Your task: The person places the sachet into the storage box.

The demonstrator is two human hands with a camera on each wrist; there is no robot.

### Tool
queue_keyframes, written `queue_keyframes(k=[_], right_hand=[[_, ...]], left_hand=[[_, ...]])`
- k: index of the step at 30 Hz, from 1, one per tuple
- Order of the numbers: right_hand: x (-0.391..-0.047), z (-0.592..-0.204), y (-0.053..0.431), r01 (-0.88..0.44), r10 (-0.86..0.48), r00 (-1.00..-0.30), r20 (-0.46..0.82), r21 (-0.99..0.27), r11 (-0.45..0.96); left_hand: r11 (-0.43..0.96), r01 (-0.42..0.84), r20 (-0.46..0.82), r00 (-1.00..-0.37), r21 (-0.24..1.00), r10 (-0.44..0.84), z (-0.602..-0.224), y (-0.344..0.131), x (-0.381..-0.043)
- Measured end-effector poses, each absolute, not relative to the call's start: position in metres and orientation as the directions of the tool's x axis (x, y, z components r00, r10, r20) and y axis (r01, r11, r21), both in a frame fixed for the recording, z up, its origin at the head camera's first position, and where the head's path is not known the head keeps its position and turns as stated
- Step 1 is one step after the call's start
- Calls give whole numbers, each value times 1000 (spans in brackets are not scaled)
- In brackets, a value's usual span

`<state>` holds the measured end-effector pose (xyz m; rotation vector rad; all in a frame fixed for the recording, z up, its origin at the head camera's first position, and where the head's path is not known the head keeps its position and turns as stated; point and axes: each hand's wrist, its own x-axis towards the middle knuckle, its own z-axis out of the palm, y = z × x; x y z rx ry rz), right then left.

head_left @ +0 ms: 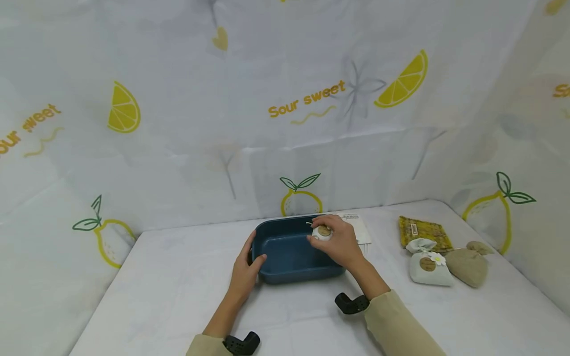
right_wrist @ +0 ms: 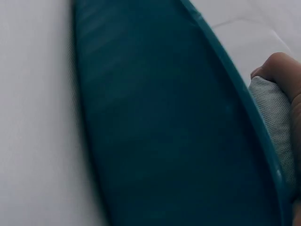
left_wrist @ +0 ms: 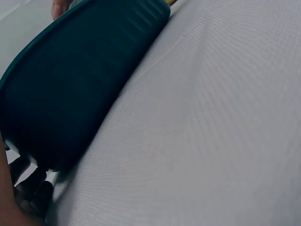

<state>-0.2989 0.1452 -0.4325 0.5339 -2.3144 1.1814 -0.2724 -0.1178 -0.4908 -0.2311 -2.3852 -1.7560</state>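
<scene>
A dark blue rectangular basin (head_left: pixel 289 274) with rounded corners rests on the white-covered table. My left hand (head_left: pixel 242 274) grips its left end, thumb by the near corner and fingers along the outer wall; in the left wrist view those fingers (left_wrist: pixel 33 183) curl at the basin's end. Over the right part of the basin, my right hand (head_left: pixel 340 242) pinches a small white cloth sachet (head_left: pixel 321 234) with a round brown label. The right wrist view shows the woven sachet (right_wrist: pixel 273 117) just beyond the basin's rim (right_wrist: pixel 240 89), partly covered by the fingers.
To the right lie a yellow patterned packet (head_left: pixel 425 233), another white sachet (head_left: pixel 429 272) with a daisy and round label, and a tan cloth pouch (head_left: pixel 467 267). A white printed sheet (head_left: pixel 360 230) lies behind the right hand. A lemon-print cloth (head_left: pixel 187 148) hangs behind the table.
</scene>
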Motion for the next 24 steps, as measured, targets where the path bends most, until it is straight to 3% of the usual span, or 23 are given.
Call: queue_keyframes(k=[24], right_hand=[[-298, -428, 156, -490, -103, -831, 546, -633, 599]], left_hand=[[324, 209, 215, -976, 923, 18, -489, -117, -271]])
